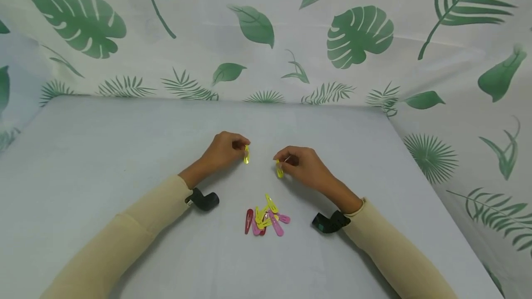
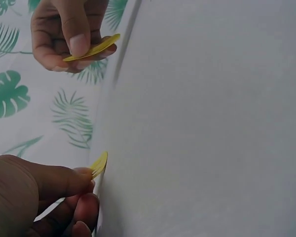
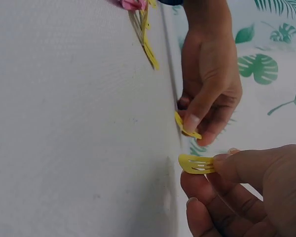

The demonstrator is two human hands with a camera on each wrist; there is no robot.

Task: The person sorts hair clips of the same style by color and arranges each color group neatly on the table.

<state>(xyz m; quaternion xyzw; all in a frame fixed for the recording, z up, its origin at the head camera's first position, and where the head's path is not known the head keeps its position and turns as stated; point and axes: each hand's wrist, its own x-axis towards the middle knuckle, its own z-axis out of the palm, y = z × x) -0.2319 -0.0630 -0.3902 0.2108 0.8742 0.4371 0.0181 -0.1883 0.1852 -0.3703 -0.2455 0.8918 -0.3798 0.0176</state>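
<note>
My left hand (image 1: pixel 223 152) pinches a yellow snap hair clip (image 1: pixel 247 156) between thumb and fingertips, above the table. Across a short gap, my right hand (image 1: pixel 306 166) pinches another yellow snap hair clip (image 1: pixel 280 172) by one end. In the right wrist view, the slotted face of the right hand's clip (image 3: pixel 196 164) shows beside the thumb. The two clips are apart in the head view. Nearer the body lies a loose pile of hair clips, with yellow (image 1: pixel 272 204), pink (image 1: pixel 276 226) and dark red (image 1: pixel 248 221) ones, some overlapping and partly hidden.
A white-covered table (image 1: pixel 124 151) spreads under both arms. Behind it and on the right hang white sheets with green leaf prints (image 1: pixel 360 36). Black wrist-worn devices (image 1: pixel 205 200) stick out at the cuffs of the beige sleeves (image 1: pixel 124 234).
</note>
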